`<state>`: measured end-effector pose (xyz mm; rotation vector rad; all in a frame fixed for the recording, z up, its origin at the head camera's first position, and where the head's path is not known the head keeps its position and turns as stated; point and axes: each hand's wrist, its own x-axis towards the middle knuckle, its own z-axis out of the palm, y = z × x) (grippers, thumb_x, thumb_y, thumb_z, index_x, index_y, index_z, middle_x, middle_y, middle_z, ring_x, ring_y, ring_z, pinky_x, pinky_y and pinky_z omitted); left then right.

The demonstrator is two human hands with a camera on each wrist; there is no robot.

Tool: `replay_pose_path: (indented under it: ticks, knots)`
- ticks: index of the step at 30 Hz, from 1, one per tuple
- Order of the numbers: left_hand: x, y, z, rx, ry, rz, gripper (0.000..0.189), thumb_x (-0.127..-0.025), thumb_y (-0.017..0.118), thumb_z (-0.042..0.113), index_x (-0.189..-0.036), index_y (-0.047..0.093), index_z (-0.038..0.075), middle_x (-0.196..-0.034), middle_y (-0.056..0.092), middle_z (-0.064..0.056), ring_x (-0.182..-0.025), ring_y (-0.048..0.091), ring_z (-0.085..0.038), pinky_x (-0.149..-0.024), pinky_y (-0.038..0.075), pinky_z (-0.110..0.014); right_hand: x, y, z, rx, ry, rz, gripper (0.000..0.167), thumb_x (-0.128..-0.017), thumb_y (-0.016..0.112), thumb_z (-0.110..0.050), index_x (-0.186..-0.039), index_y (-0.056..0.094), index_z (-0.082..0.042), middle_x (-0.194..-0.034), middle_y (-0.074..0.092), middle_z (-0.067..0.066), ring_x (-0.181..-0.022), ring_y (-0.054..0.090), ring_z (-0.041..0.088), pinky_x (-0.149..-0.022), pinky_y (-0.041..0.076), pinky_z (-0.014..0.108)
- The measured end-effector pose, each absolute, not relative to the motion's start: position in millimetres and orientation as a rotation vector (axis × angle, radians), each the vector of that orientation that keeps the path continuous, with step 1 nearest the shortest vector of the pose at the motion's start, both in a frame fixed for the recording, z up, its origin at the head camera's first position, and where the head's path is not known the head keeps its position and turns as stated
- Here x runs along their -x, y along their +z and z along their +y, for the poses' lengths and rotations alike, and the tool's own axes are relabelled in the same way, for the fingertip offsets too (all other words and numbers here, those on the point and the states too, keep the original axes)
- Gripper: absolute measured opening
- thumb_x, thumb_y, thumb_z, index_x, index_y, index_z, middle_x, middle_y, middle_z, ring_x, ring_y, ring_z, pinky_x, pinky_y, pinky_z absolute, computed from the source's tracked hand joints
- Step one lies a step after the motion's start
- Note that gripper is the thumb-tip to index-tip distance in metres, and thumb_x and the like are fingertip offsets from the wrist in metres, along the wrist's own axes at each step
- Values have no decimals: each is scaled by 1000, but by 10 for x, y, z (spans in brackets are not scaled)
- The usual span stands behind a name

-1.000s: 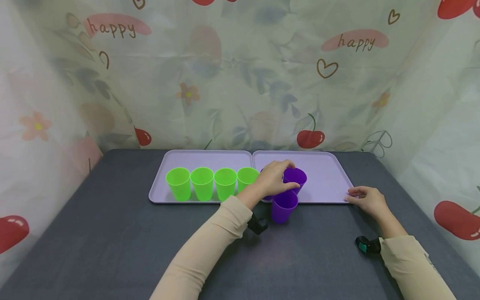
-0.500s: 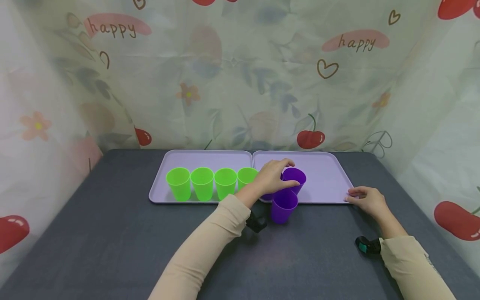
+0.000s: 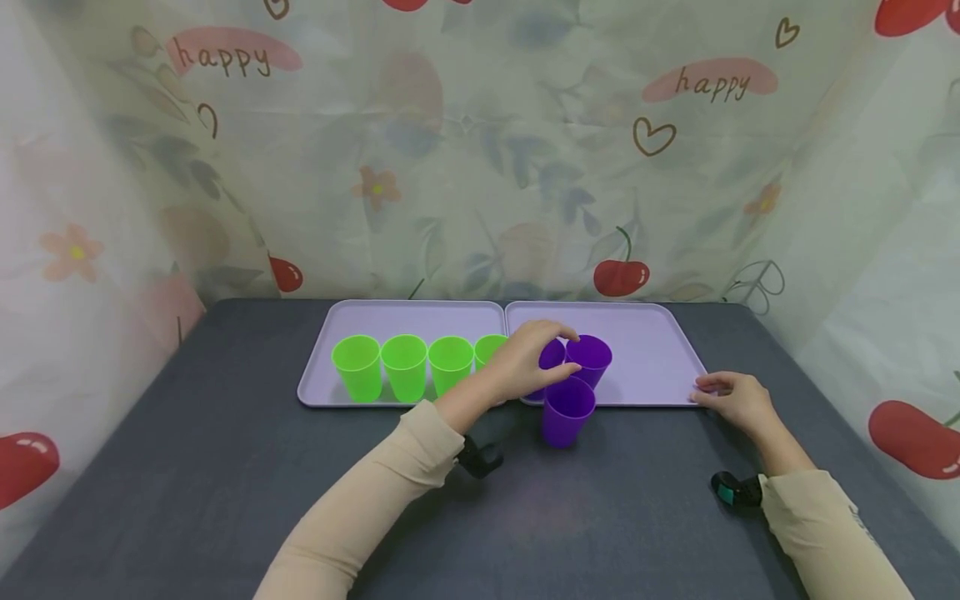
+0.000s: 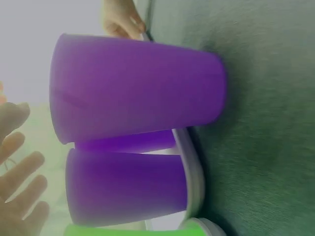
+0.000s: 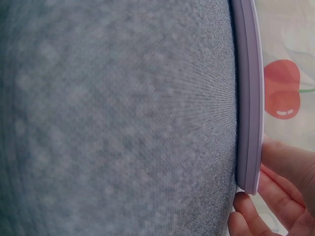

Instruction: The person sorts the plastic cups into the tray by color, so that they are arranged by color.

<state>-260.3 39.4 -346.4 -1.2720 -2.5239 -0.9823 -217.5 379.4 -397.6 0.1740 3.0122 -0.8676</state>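
My left hand [image 3: 525, 360] hovers close over the purple cups, fingers spread and holding nothing. In the left wrist view its fingers are apart from the cups' rims. Two purple cups stand upright side by side on the right lilac tray [image 3: 652, 354]: the left cup [image 3: 552, 353] is partly hidden by the hand, the right cup [image 3: 591, 357] shows fully at the rim. A third purple cup [image 3: 567, 417] stands on the table just in front of that tray. My right hand [image 3: 737, 404] grips the tray's front right corner, thumb on the rim [image 5: 250, 98] in the right wrist view.
Several bright green cups [image 3: 358, 371] stand in a row on the left lilac tray [image 3: 420, 315], which adjoins the right one. Both trays lie on a dark grey cloth-covered table [image 3: 247, 492]. A patterned curtain [image 3: 465, 167] surrounds the back and sides.
My left hand has drawn back to the left, away from the right purple cup on the tray, uncovering more of the left one. My right hand stays at the tray corner.
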Motion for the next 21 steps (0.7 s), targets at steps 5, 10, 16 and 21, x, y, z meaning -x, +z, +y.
replay_pose_path:
  ticks: [5,10,16,21]
  knots:
    - [2491,-3494,277,1341,-967,-2442,34,-85,67,22,-113,61,5,-114,65,-7,-116,55,-21,-105,36,-34,2177,-3977,3795,-176,-864,3016,45,-87,65,-28,-114,60,8,-110,64,26,-98,59,37,-70,41,28]
    - [2390,-3531,169,1356,-988,-2430,35,-84,68,21,-113,61,4,-112,65,-8,-110,57,-23,-99,40,-35,2177,-3971,3799,-167,-864,3014,46,-87,65,-28,-114,59,8,-110,64,26,-99,59,38,-71,41,29]
    - [2301,-3626,48,1362,-1091,-2455,37,-83,70,20,-114,60,2,-113,65,-11,-108,58,-26,-95,43,-35,2181,-3974,3796,-177,-872,2998,46,-87,64,-28,-115,59,8,-112,64,26,-99,58,38,-71,40,29]
    - [2240,-3696,10,1326,-1130,-2480,41,-82,70,23,-116,59,3,-114,64,-9,-109,58,-25,-94,44,-33,2180,-3977,3793,-184,-881,3000,45,-87,65,-28,-114,59,8,-111,64,26,-98,58,36,-69,40,27]
